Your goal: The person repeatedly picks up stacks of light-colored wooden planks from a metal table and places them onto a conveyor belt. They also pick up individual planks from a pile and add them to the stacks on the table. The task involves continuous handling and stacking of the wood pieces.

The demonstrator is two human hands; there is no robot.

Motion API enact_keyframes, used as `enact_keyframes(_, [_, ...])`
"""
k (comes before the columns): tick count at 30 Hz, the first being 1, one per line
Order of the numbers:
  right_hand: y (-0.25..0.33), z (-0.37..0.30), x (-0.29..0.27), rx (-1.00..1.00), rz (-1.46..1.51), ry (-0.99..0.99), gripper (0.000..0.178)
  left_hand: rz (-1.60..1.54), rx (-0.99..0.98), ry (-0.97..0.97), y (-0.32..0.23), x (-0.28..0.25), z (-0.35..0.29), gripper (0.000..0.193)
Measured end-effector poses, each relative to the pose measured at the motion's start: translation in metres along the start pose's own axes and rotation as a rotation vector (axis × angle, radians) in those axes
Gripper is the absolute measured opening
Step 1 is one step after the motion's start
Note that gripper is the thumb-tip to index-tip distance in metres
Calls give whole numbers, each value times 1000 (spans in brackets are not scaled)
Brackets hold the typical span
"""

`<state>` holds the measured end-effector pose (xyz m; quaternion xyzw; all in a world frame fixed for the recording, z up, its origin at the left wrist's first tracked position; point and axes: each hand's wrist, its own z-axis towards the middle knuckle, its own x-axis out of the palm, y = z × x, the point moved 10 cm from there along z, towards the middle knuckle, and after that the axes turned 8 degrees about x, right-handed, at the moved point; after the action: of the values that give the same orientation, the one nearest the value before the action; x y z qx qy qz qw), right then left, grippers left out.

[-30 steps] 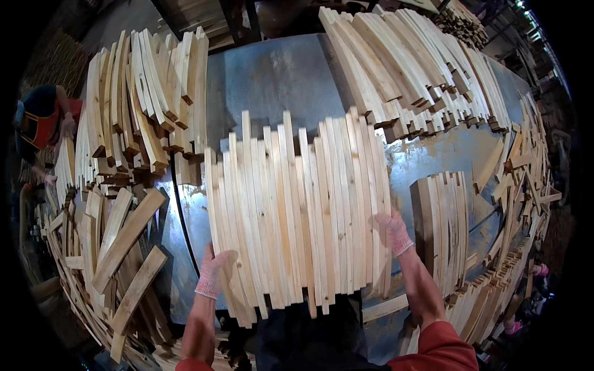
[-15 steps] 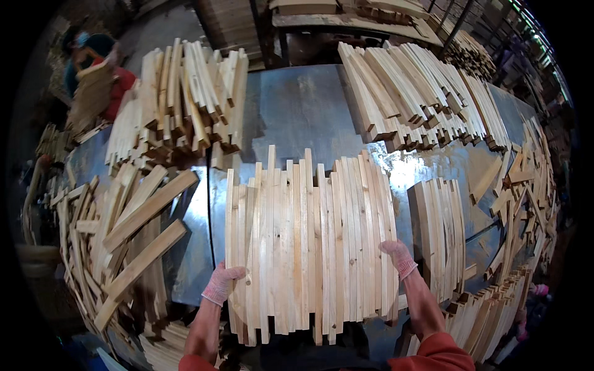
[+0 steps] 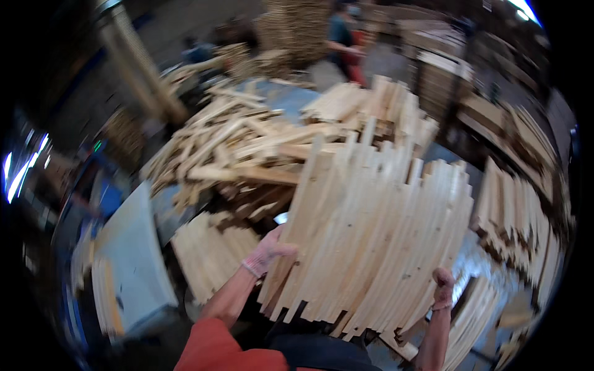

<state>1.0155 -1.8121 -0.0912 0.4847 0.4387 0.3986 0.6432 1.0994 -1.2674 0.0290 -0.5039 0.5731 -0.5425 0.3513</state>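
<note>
Since half a second ago, you're swinging the whole fan of wooden slats [image 3: 371,247] off to your left and lifting it clear of the bench [image 3: 133,247], so the view is now taking in the messy heap of offcuts [image 3: 241,154] instead of the neat rows.

Fingers first: your left hand [image 3: 267,252] is pressing flat against the left edge of the bundle, gloved fingers lying together on the wood rather than curling round it. Your right hand [image 3: 443,287] is clamping the lower right edge; it's blurry, so I can't tell how those fingers are sitting. Both hands are squeezing inward, and that's really what's keeping the slats together, so I'd say keep the pressure even and the bundle tilted back towards you, or the middle ones may slide out the bottom where the ends are already looking ragged.

Slats are pale, raw, thin and flat, uneven lengths, rough-sawn by the look of it. More of them are standing stacked on the right [image 3: 513,210], and another low stack [image 3: 210,253] is lying just beside your left forearm. Bench is a dull grey metal sheet. A person [image 3: 343,37] is working far off.
</note>
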Motion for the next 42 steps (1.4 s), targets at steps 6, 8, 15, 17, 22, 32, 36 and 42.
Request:
enact_keyframes(6, [35,30,137,260,348,316,21,-174,175,-225,-15,-99,-152,93])
enact_keyframes(8, [57,25,213,288,412,436,22,-124,247,-345,-17,-153,-217,93])
enact_keyframes(15, [212,-120,488,561,695,942,73,-170,294,-734,3,-307,-463,82])
enact_keyframes(17, [272,-201,560,680,714,1038,86,-237,323,-799,15,-351,-531,78])
enact_keyframes(22, [245,-289,714,753,512,1222,76,-282,116,-962,55,-442,-694,63])
enact_keyframes(32, [209,-399,916,715,293,1337,24,-420,-56,-1174,122,-579,-836,49])
enact_keyframes(36, [212,-385,959,696,255,1259,24,-346,-38,-1150,123,-650,-825,59])
enact_keyframes(42, [246,-357,1026,617,264,1213,21,601,-389,-1214,60,-767,-800,88])
